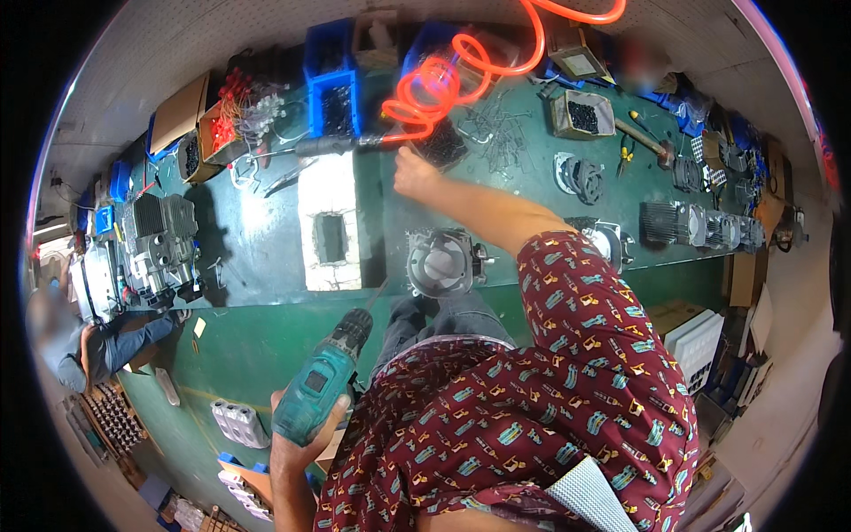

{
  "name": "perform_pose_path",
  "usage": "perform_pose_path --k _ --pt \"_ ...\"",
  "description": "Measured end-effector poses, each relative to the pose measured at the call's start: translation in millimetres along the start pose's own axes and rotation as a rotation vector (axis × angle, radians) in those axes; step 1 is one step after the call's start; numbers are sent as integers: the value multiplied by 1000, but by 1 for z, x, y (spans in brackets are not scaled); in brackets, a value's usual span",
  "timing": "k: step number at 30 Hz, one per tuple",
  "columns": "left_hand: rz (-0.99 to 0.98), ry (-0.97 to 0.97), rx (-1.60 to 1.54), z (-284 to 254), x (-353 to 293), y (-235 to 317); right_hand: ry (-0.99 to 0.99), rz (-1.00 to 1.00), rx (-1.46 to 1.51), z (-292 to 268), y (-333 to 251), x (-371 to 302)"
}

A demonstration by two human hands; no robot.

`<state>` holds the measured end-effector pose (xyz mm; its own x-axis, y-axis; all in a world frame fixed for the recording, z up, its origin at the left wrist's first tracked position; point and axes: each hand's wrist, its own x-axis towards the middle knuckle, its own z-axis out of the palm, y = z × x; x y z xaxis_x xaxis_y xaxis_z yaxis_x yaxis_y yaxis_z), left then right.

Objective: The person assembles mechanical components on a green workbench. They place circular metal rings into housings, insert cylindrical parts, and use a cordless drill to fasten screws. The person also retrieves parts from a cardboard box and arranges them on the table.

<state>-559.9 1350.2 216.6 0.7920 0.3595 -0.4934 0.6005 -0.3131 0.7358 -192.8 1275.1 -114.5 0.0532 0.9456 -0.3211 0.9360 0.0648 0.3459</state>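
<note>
My left hand [306, 443] is wrapped round the handle of a teal cordless drill [312, 395]. The drill's long thin bit points up and away, toward the front edge of the green bench [253, 257]. My right hand [417, 176] is stretched across the bench with its fingers curled together; whatever is in them is hidden. It is beside a dark heap of small screws [443, 146] and just below an air blow gun [328, 145] on a coiled orange hose [434, 84]. Directly before me, a round grey metal housing [441, 263] sits at the bench edge.
A pale block with a square recess [315, 197] lies left of the housing. Finned metal castings stand at the left [160, 232] and right [669, 222]. Blue bins [335, 106] and a carton of black parts [582, 115] line the back. Another person [75, 346] sits far left.
</note>
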Motion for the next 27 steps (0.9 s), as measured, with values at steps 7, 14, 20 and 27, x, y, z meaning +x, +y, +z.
perform_pose_path --k 7,14,20,27 --pt "157 13 105 7 21 -16 618 435 1139 -30 12 -39" --pt "79 -131 31 6 36 -3 854 1074 2012 -118 -7 -213" --pt "119 -286 -176 3 51 7 934 1289 2448 -136 -78 -269" --pt "25 -304 -238 4 51 7 1114 1123 2721 -134 -101 -265"
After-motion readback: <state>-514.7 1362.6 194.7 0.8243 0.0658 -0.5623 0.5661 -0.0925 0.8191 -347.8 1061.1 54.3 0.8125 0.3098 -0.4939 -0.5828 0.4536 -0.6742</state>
